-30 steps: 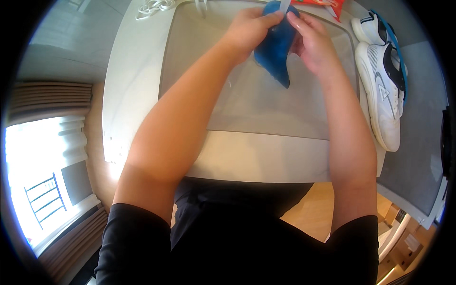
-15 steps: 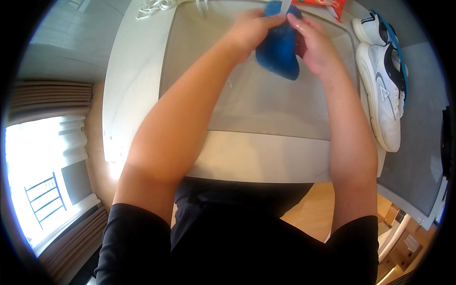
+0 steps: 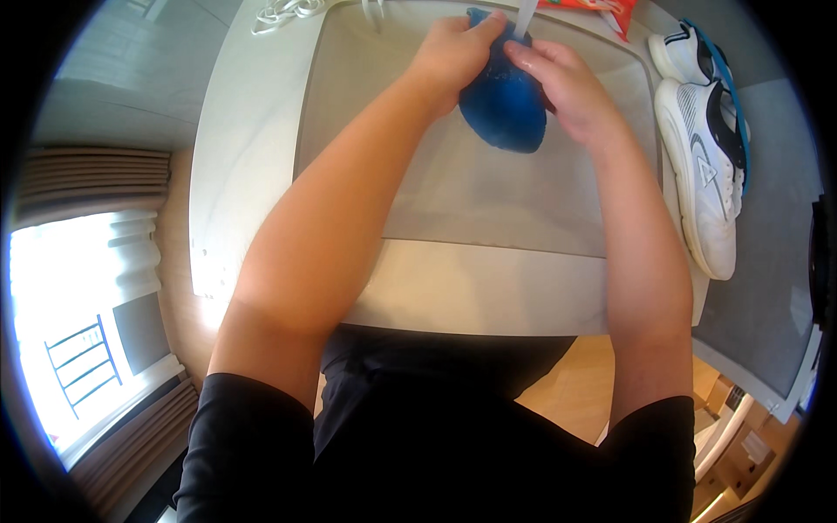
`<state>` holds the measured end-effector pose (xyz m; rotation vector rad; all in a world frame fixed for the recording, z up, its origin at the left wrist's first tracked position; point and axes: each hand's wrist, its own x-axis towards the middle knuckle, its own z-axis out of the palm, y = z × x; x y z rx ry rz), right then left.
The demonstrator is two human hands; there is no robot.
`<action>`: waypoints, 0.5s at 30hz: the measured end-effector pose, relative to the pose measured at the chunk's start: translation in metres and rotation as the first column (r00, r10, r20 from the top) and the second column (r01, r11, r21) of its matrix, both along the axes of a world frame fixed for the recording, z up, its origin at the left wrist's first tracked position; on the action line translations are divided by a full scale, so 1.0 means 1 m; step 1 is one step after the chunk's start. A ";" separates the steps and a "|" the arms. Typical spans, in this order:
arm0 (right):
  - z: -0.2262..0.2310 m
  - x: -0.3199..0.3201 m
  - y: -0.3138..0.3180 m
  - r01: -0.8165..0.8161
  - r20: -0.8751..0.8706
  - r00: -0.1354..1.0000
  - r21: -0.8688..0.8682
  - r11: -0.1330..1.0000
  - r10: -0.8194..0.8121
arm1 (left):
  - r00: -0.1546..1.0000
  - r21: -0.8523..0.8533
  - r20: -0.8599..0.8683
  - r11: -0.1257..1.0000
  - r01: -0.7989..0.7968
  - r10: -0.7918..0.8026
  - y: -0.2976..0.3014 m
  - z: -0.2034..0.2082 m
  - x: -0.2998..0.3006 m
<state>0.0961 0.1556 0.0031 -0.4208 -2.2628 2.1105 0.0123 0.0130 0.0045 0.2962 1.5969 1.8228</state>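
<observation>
Over the grey sink (image 3: 488, 205), both hands grip a wet blue insole (image 3: 504, 109), its broad rounded end hanging toward me. My left hand (image 3: 453, 57) pinches its left edge, thumb on top. On the other edge, my right hand (image 3: 562, 83) has its thumb pressed on the upper face and its fingers curled behind, partly hidden. A stream of water (image 3: 526, 16) falls onto the insole between the two thumbs.
A pair of white shoes (image 3: 700, 166) stands along the counter's right side, with a blue strap over them. White shoelaces (image 3: 286, 12) lie at the far left of the pale counter (image 3: 488, 283). Behind the sink sits a red-orange packet (image 3: 602, 10).
The insole has shifted slightly left and tilted, showing more of its broad end. My left hand has moved a little nearer, and my right thumb has slid down its edge.
</observation>
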 end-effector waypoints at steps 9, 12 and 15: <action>-0.002 -0.003 0.009 0.288 0.002 0.956 -0.209 0.935 -0.294 | 0.987 0.027 -0.057 0.988 0.153 -0.151 0.000 -0.004 0.003; 0.002 -0.004 0.005 0.290 0.020 0.956 -0.234 0.928 -0.294 | 0.997 0.028 -0.033 0.997 0.073 -0.072 0.004 -0.007 0.003; 0.004 -0.002 0.010 0.142 0.051 0.990 -0.171 0.975 -0.135 | 1.000 0.035 0.009 0.999 -0.006 0.006 0.005 -0.003 0.005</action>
